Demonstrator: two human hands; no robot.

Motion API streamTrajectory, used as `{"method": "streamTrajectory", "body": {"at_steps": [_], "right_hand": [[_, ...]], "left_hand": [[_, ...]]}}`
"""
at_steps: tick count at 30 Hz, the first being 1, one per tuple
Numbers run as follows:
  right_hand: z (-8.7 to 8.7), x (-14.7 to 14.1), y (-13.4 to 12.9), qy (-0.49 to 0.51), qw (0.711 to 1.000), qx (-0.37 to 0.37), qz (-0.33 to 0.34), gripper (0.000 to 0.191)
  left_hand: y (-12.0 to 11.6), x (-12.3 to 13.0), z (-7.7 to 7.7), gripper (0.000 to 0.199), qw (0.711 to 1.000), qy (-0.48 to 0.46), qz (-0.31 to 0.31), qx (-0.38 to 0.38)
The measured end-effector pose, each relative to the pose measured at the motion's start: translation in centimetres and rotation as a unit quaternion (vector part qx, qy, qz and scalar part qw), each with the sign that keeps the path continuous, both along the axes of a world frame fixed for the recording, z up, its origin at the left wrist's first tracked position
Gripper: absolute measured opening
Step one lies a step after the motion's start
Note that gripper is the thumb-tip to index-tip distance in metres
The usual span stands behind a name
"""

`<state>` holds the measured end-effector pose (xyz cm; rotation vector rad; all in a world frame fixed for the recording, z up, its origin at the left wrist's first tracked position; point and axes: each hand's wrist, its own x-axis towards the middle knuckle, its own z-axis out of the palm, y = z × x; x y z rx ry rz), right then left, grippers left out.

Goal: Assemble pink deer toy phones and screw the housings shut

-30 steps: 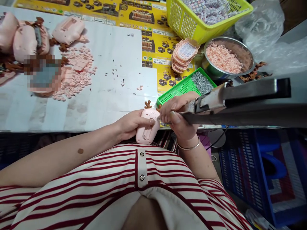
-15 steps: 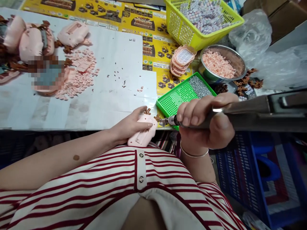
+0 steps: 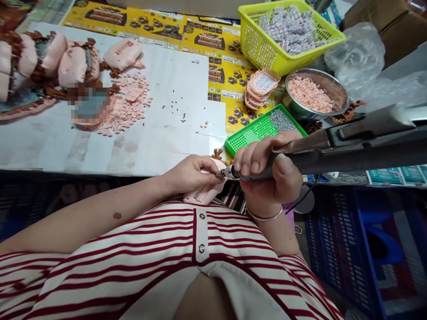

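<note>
In my right hand is a dark electric screwdriver, its fingers wrapped round the front of the body. Its metal bit points left, down onto a pale pink plastic casing. My left hand lies over the casing, thumb and fingers pinched together right at the bit's tip; what is between them is too small to make out. The casing rests against the striped shirt at the table edge. A brown antler-shaped piece sticks out from its far end. My left hand hides part of the casing.
Close beyond my right hand lies a green tray with small metal screws. Behind are stacked pink parts, a metal bowl of small pink pieces and a yellow basket. Pink casings and loose pieces lie left.
The screwdriver has moved left, bringing its bit from beside the casing to my left fingertips. My left thumb and fingers have closed together there. The view has shifted slightly left.
</note>
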<state>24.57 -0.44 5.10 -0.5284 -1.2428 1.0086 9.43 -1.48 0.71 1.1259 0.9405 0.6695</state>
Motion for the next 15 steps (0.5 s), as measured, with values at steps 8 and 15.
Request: {"method": "streamTrajectory", "body": {"at_steps": [8,15], "right_hand": [[0.8,0.1,0.3,0.041,0.995,0.024,0.089,0.020],[-0.4,2.2,1.0,0.018,0.995,0.034,0.093,0.028]], "left_hand": [[0.1,-0.2,0.6,0.013,0.996,0.008,-0.042,0.077],[0.2,-0.8,0.1,0.019,0.994,0.071,-0.085,0.014]]}}
